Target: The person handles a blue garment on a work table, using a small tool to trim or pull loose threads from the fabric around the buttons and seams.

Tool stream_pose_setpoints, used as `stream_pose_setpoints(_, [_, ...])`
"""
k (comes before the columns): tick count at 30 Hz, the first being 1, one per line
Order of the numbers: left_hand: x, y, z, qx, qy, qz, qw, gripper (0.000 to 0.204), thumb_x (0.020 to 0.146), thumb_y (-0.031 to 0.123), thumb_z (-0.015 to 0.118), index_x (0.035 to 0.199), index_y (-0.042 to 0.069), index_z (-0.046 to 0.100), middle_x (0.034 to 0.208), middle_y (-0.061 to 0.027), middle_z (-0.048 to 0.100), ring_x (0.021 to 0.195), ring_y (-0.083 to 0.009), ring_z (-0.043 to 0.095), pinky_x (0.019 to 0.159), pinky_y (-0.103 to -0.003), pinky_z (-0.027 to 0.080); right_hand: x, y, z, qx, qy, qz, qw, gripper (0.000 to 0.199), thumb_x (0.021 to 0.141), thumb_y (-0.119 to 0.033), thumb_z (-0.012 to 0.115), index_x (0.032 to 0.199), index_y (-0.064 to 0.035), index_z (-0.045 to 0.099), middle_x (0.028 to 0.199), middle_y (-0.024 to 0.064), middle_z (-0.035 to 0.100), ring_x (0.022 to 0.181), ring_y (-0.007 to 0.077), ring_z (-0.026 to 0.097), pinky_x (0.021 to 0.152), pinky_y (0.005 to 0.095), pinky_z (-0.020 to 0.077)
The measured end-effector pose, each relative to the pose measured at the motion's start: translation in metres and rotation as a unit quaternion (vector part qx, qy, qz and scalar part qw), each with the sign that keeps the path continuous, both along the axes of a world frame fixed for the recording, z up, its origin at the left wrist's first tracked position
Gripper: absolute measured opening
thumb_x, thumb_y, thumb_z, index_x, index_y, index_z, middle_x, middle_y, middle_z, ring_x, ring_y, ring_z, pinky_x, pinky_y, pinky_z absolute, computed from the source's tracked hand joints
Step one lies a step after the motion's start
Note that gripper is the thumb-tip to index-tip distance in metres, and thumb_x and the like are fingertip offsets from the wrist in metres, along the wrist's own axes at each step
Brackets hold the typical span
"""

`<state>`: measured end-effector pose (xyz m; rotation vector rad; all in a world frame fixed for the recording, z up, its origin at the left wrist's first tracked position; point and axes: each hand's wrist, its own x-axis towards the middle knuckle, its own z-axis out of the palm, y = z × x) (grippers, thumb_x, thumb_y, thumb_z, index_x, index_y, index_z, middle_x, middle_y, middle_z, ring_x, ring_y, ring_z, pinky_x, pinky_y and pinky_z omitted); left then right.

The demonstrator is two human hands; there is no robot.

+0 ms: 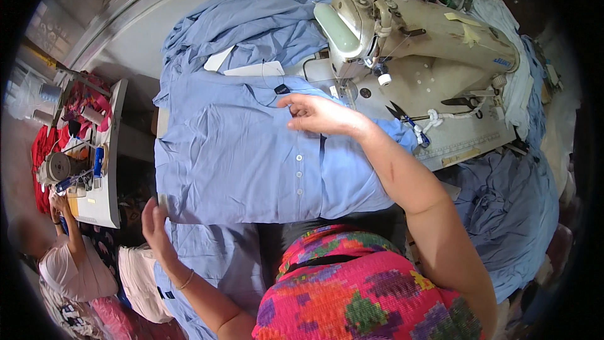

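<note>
Head view: we see the right hand resting on a light blue buttoned cotton shirt spread flat across the sewing table, fingers loosely curled near the collar end, pinching nothing that we can make out. The left hand hovers open at the shirt's near left corner, well apart from the right. We judge the step to be laying out and smoothing the shirt — the next move likely calls for both hands gripping the cloth evenly. A cream industrial sewing machine stands just beyond, black-handled thread snips beside it.
</note>
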<state>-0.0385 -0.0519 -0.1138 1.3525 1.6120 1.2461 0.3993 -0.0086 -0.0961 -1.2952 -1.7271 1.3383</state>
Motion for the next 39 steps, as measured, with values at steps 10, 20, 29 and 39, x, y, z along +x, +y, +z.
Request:
stream_pose_setpoints(10, [0.054, 0.038, 0.0, 0.056, 0.286, 0.03, 0.956, 0.023, 0.088, 0.008, 0.054, 0.106, -0.005, 0.051, 0.09, -0.0194, 0.057, 0.082, -0.0255, 0.054, 0.077, -0.032, 0.043, -0.006, -0.014, -0.002, 0.143, 0.101, -0.003, 0.985, 0.018, 0.079, -0.002, 0.06, 0.098, -0.0004, 0.06, 0.078, 0.0024, 0.055, 0.072, 0.0122, 0.052, 0.063, 0.0279, 0.0427])
stream_pose_setpoints(20, [0.178, 0.218, 0.151, 0.41, 0.247, -0.005, 0.878, 0.035, 0.089, 0.013, 0.054, 0.121, 0.0, 0.05, 0.121, -0.0194, 0.055, 0.109, -0.0266, 0.054, 0.092, -0.032, 0.042, -0.042, -0.086, 0.044, 0.167, 0.233, -0.153, 0.946, 0.012, 0.084, 0.002, 0.06, 0.095, -0.002, 0.06, 0.091, -0.0004, 0.055, 0.083, 0.0045, 0.052, 0.074, 0.0197, 0.0424])
stream_pose_setpoints(29, [0.253, 0.042, 0.063, 0.162, 0.055, -0.348, 0.922, 0.019, 0.08, 0.006, 0.068, 0.094, 0.0, 0.057, 0.074, -0.006, 0.056, 0.064, -0.0118, 0.052, 0.059, -0.026, 0.045, 0.0, -0.081, -0.002, 0.096, 0.326, -0.26, 0.904, 0.019, 0.089, -0.004, 0.055, 0.107, -0.0013, 0.057, 0.106, 0.0033, 0.056, 0.084, 0.0075, 0.056, 0.077, 0.0236, 0.0484])
stream_pose_setpoints(39, [0.253, -0.021, 0.024, 0.016, -0.02, -0.269, 0.963, 0.023, 0.078, -0.002, 0.061, 0.101, -0.002, 0.057, 0.092, -0.0074, 0.062, 0.081, -0.0145, 0.059, 0.069, -0.026, 0.048, -0.056, -0.094, 0.043, 0.407, -0.142, -0.033, 0.902, 0.04, 0.081, -0.004, 0.054, 0.121, -0.0051, 0.053, 0.098, 0.0101, 0.054, 0.093, 0.0271, 0.055, 0.096, 0.0446, 0.0352])
